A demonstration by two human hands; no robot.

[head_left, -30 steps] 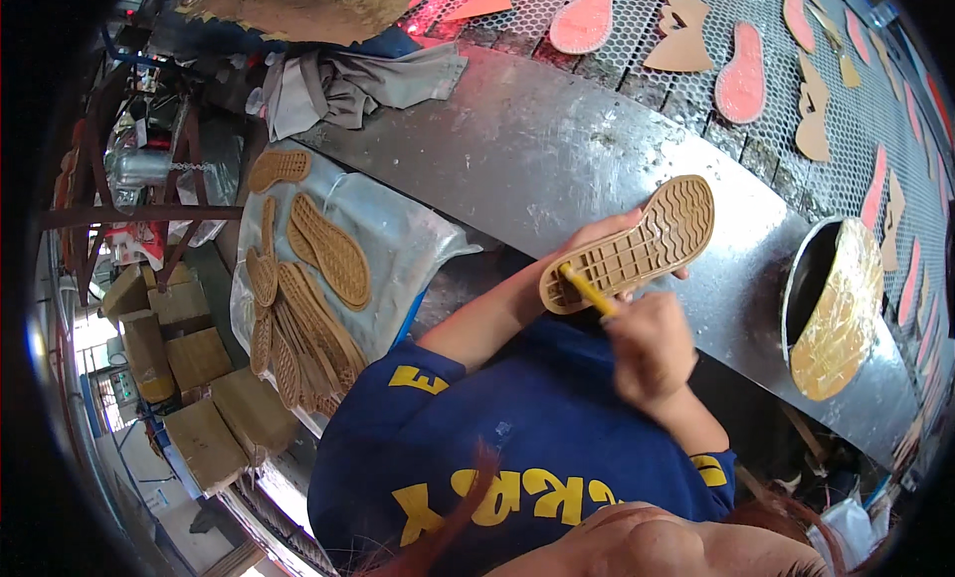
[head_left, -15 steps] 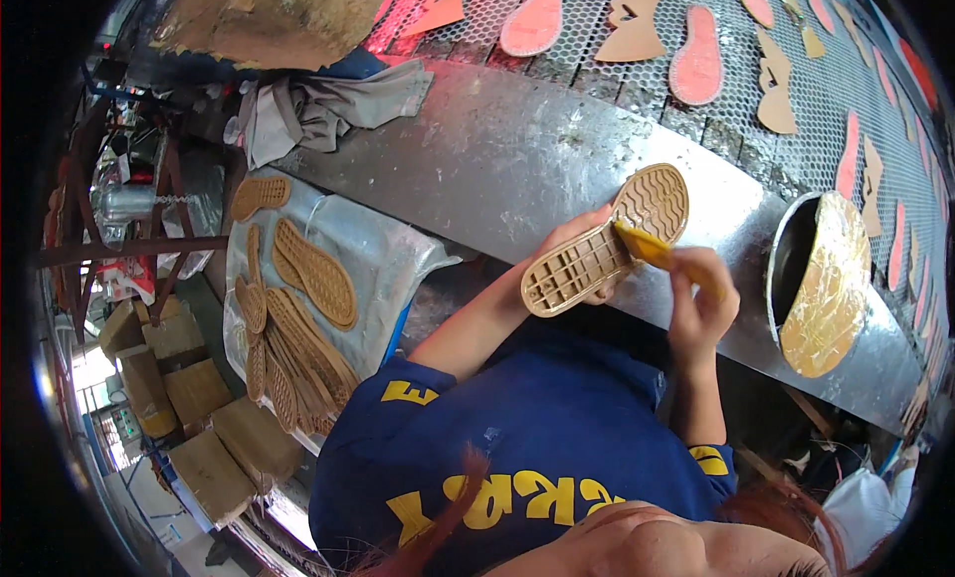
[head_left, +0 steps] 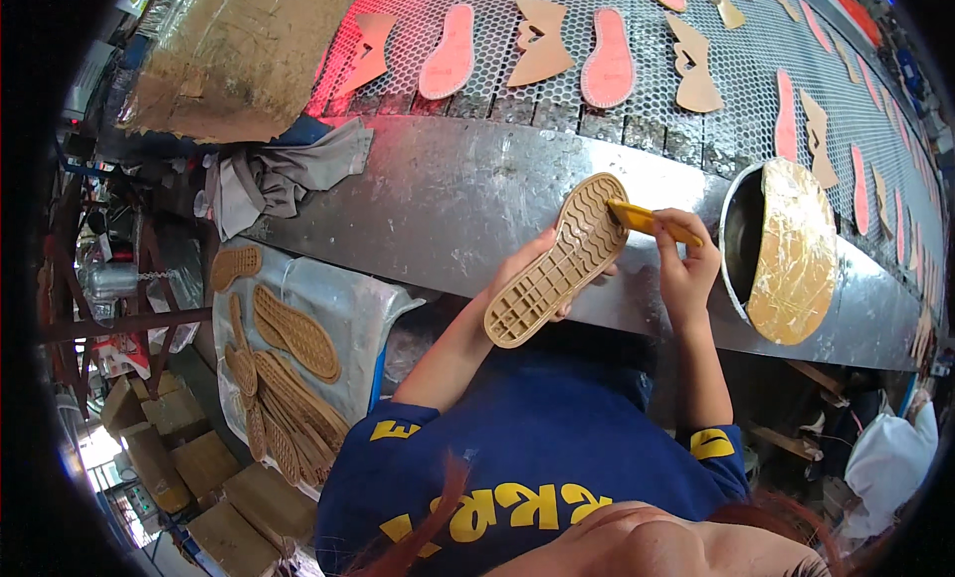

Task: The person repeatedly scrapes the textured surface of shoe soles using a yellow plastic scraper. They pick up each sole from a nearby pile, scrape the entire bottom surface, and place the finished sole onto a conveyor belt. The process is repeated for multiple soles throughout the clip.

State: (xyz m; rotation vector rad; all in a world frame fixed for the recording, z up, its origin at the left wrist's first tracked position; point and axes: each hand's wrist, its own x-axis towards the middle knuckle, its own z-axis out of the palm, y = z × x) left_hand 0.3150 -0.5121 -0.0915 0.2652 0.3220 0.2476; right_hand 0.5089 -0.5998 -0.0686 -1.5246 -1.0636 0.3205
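A tan rubber shoe sole (head_left: 557,264) is held tilted above the metal ledge, its wavy and gridded face turned up. Round its middle from beneath and behind wraps my left hand (head_left: 519,263), with fingertips showing along the far side. My right hand (head_left: 688,267) pinches a yellow brush (head_left: 642,219) by its handle. The brush tip meets the inside edge of the sole near its broad forefoot end; its bristles are too small to make out. To the right of my right hand stands a round pot (head_left: 738,244), partly covered by a smeared yellowish lid (head_left: 794,259).
A mesh conveyor (head_left: 557,109) beyond the steel ledge (head_left: 448,199) carries pink insoles (head_left: 608,60) and tan cut pieces (head_left: 694,70). More soles (head_left: 296,333) lie on a plastic-covered stand (head_left: 348,298) at left, near a grey cloth (head_left: 284,174) and cardboard boxes (head_left: 269,502).
The sole has turned steeper and come slightly left and nearer. The brush tip has shifted from the sole's middle toward the forefoot edge. My view has also swung, and the pieces on the conveyor appear elsewhere.
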